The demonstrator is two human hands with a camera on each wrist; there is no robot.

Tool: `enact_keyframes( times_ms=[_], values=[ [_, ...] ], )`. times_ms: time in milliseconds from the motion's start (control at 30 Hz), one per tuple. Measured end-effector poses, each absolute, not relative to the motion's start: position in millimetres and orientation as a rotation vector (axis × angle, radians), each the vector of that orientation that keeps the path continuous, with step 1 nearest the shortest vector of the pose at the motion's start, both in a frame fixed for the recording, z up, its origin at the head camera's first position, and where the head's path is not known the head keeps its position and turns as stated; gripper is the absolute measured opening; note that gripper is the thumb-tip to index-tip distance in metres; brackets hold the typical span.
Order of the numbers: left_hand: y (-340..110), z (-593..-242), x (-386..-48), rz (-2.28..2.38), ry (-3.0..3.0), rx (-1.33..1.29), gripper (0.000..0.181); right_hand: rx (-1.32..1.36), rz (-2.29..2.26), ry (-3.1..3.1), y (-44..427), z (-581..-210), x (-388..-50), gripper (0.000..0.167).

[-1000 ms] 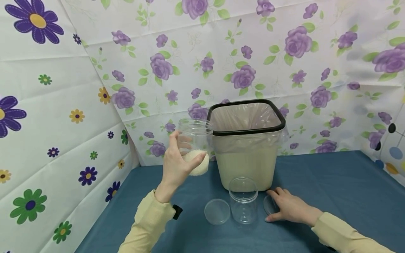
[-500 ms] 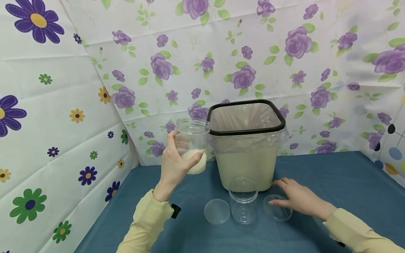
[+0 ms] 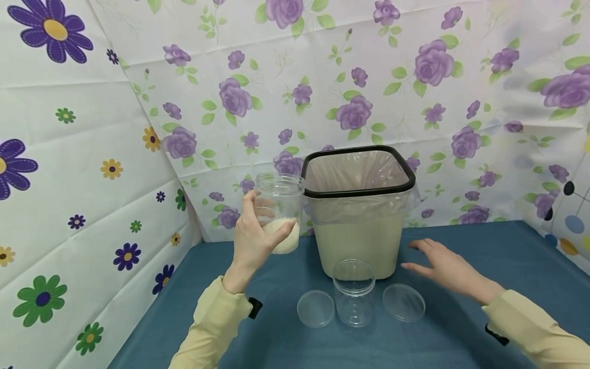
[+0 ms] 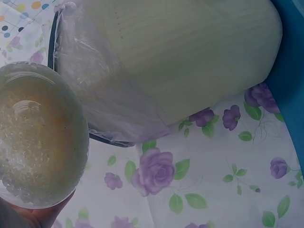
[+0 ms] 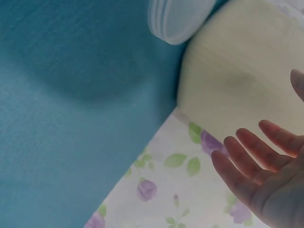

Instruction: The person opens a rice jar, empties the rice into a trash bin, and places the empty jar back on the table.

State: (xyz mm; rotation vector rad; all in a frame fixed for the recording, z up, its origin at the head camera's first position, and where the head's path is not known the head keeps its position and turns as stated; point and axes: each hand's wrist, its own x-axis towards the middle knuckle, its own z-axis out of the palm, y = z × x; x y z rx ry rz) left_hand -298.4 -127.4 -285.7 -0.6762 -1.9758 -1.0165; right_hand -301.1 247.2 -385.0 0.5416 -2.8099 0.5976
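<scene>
My left hand (image 3: pixel 253 236) grips a clear plastic jar (image 3: pixel 281 205) above the table, left of the bin. White grains (image 3: pixel 283 241) lie in the bottom of that jar; in the left wrist view they show through its base (image 4: pixel 38 137). My right hand (image 3: pixel 454 271) hovers with loosely spread fingers to the right of the bin and holds nothing. Below it a round clear lid (image 3: pixel 403 303) lies flat on the table. A second clear jar (image 3: pixel 355 300) stands upright in front of the bin, with another clear lid (image 3: pixel 315 309) flat at its left.
The cream bin (image 3: pixel 359 236) with a black rim (image 3: pixel 364 192) and a clear plastic liner stands at the back of the blue tablecloth (image 3: pixel 470 246). Behind it hangs a flowered sheet (image 3: pixel 276 77), and another flowered sheet (image 3: pixel 92 195) bounds the left side.
My right hand has let go of the right lid, leaving it flat on the table, then risen and moved right. My left hand and its jar have shifted slightly left.
</scene>
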Motion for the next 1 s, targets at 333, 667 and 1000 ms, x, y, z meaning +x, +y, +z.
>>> enact_keyframes(
  times_ms=[333, 667, 1000],
  values=[
    [-131.1, -285.8, -302.8, -1.007, -1.991, -0.661, 0.074, 0.496, 0.794, -2.788, 262.0, -354.1, -310.7, 0.062],
    [-135.6, -286.0, -307.2, -0.979, -2.012, -0.631, 0.075, 0.458, 0.830, -2.753, 269.1, -328.0, -320.5, 0.056],
    [-138.3, -287.0, -314.7, -0.931, -2.041, -0.600, 0.078, 0.466, 0.821, -2.738, 273.6, -309.1, -326.0, 0.060]
  ],
)
